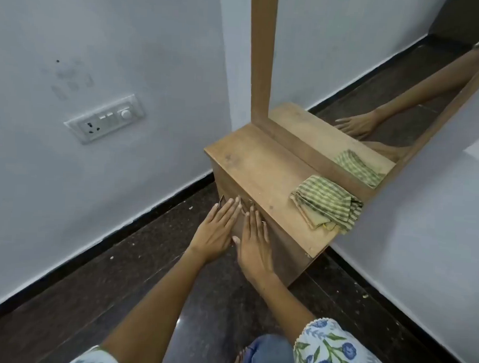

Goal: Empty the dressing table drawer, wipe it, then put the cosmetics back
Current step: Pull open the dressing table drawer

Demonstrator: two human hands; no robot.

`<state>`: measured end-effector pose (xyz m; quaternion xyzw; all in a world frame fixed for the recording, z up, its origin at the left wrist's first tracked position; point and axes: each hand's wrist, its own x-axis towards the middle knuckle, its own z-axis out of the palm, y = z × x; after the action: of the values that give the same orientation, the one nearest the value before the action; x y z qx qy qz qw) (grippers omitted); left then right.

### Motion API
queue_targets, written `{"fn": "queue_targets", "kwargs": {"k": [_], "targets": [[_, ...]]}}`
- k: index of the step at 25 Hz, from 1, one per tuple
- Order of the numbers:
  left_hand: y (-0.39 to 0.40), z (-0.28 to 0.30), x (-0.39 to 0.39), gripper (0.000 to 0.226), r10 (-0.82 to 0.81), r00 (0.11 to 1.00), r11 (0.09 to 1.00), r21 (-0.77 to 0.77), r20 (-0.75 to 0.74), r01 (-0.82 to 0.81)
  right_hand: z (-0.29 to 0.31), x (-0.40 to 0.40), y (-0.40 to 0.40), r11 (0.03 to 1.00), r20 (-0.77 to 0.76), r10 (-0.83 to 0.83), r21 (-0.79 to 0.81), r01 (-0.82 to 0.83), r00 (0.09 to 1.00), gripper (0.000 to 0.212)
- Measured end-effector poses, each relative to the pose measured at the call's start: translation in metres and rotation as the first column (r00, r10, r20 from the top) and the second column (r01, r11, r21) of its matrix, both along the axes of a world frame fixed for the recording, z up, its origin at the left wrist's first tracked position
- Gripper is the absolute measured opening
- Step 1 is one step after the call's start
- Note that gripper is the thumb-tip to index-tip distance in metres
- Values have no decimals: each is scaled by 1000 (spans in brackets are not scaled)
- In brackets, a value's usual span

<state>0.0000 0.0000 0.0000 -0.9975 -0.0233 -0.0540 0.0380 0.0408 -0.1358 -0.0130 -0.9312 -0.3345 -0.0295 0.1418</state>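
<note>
Two flat hands are what we have on the drawer front (268, 247) of the low wooden dressing table (263, 166). Our left hand (217, 230) lies with straight fingers pointing up toward the table's top edge, its fingertips near a small metal fitting on the front. Our right hand (254, 240) lies just beside it, fingers straight and close together, thumb out to the left, palm against the wood. Neither hand curls round anything; both simply press on the panel, which sits flush with the table's body. On the table top, to the right and well apart from our hands, rests a folded green-and-cream checked cloth (327, 204), lying against the base of the mirror (372, 85), which reflects it along with one arm.
</note>
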Motion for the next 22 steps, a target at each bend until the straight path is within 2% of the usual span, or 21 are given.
{"fn": "queue_targets", "kwargs": {"k": [3, 7, 14, 16, 18, 19, 20, 22], "targets": [[6, -27, 11, 69, -77, 997, 996, 37, 12, 77, -20, 3, 1, 1000, 62, 16, -6, -15, 998, 73], [8, -37, 19, 72, -99, 995, 995, 4, -6, 99, -21, 5, -7, 990, 4, 113, -80, -113, 994, 84], [9, -13, -17, 67, -26, 989, 998, -55, -146, 18, 15, -23, -14, 970, -182, 204, -95, -224, 962, 69], [16, -8, -42, 66, -15, 981, 997, -72, -194, 1, 26, -43, -19, 959, -112, 278, -28, -283, 954, 64], [24, -5, -64, 67, -10, 970, 999, -33, -243, 2, 36, -59, -32, 947, 96, 319, 3, -321, 943, 60], [26, 0, -75, 76, 4, 966, 1000, -19, -260, -9, 40, -64, -38, 954, 174, 293, 10, -299, 940, 59], [28, 6, -84, 85, 32, 958, 999, 0, -285, -33, 44, -67, -44, 967, 190, 249, 11, -256, 950, 59], [25, 20, -100, 76, 133, 952, 991, 58, -274, -122, 50, -74, -49, 982, 48, 190, -14, -190, 981, 61]]}}
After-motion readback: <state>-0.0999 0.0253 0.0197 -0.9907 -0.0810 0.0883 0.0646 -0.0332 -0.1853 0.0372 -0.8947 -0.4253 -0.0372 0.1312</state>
